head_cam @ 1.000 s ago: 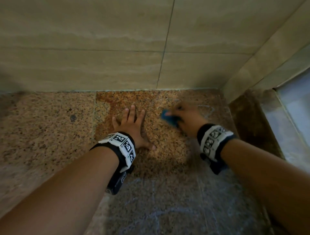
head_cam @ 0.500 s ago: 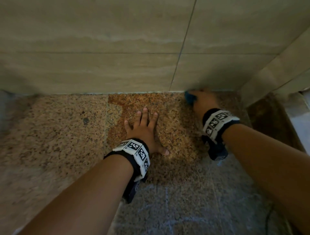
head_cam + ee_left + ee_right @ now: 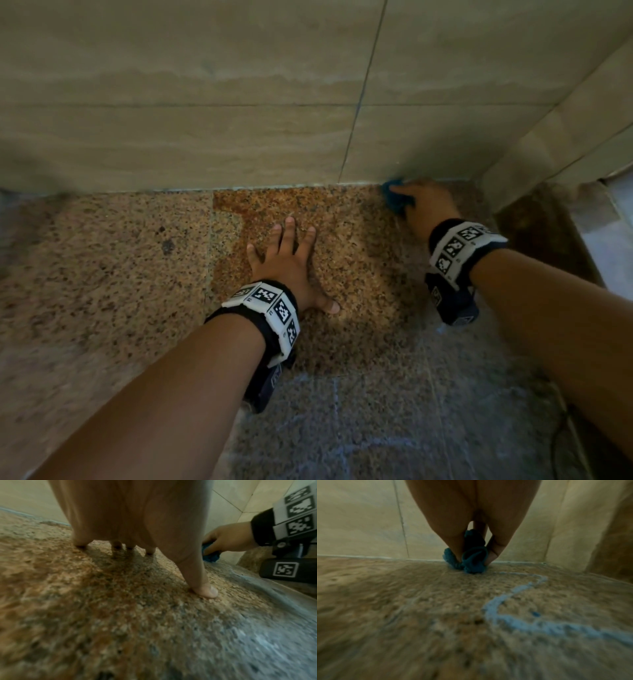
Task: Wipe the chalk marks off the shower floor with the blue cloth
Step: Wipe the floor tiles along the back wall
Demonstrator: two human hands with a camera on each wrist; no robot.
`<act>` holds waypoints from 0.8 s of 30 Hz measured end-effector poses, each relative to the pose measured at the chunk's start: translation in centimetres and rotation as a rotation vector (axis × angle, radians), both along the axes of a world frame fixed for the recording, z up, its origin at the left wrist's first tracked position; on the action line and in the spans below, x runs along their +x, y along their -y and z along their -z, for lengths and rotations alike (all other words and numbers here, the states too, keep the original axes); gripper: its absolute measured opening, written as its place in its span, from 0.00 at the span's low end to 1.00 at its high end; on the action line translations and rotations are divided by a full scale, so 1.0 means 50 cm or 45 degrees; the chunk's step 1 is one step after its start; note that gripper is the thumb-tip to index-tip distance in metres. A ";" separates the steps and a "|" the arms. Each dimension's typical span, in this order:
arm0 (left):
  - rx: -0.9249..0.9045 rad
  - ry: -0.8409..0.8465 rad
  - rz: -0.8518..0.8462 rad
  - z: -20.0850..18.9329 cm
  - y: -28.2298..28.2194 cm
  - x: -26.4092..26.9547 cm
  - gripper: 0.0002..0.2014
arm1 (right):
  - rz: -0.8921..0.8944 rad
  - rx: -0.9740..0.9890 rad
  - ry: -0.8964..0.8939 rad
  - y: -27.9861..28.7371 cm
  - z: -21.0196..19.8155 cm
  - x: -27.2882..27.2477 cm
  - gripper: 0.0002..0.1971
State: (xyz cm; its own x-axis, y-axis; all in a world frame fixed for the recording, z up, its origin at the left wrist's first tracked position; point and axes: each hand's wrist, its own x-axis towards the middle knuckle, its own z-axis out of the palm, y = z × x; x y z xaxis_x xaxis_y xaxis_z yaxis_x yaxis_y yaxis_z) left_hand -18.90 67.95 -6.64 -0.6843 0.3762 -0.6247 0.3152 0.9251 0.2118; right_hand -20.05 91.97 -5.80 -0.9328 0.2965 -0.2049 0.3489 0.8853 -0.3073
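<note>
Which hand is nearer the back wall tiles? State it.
Right. The right hand grips the blue cloth on the floor at the foot of the back wall. The left hand lies flat on the shower floor, further from the wall.

The head camera is looking steeply down over both forearms at the granite shower floor (image 3: 102, 274) and the tiled wall (image 3: 205, 102) behind it. The left wrist camera is sitting low, just off the floor, facing the wall and — off to its right — the right hand (image 3: 229, 536). The right wrist camera is skimming the floor too, facing the wall joint, very close to the blue cloth (image 3: 471, 559), which all three views are sharing.
</note>
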 end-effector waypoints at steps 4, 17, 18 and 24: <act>-0.017 0.001 0.001 0.001 0.000 0.000 0.68 | -0.066 -0.134 -0.058 0.020 0.008 0.032 0.22; -0.057 -0.015 0.005 0.000 -0.001 -0.001 0.68 | -0.427 -0.083 0.037 0.038 0.013 0.036 0.21; -0.059 -0.016 0.006 0.000 -0.001 -0.001 0.68 | -0.383 -0.073 0.007 0.027 0.008 0.030 0.21; -0.058 -0.013 0.011 0.000 0.000 -0.001 0.68 | 0.172 0.107 0.155 -0.101 -0.014 0.020 0.24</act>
State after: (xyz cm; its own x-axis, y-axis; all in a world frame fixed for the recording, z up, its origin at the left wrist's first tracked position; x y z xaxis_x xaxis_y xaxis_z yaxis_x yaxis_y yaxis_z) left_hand -18.96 67.96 -6.65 -0.6874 0.3538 -0.6342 0.3253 0.9308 0.1666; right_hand -19.07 97.03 -5.10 -0.8534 0.4377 -0.2831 0.4961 0.8488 -0.1830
